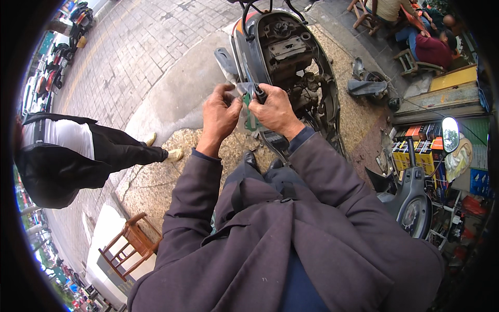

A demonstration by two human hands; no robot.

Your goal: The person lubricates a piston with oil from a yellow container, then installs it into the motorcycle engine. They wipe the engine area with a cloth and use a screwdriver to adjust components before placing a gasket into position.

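Note:
Both my hands are raised in front of me over the stripped scooter (318,62), whose seat is off and whose inner frame and parts lie bare. Between them is a small clear plastic bag (249,118) with green on it. My left hand (219,117) pinches its left side between thumb and fingers. Closed on the other side is my right hand (276,110), with a short black object (260,93) held along its fingers; its kind cannot be made out. What lies inside the bag is too small to tell.
A person in black trousers (122,156) stands at my left, near a wooden chair (136,240). On the right are a scooter handlebar with a mirror (450,134) and shelves of boxes (416,156). Grey scooter parts (368,87) lie on the ground. People sit at the upper right.

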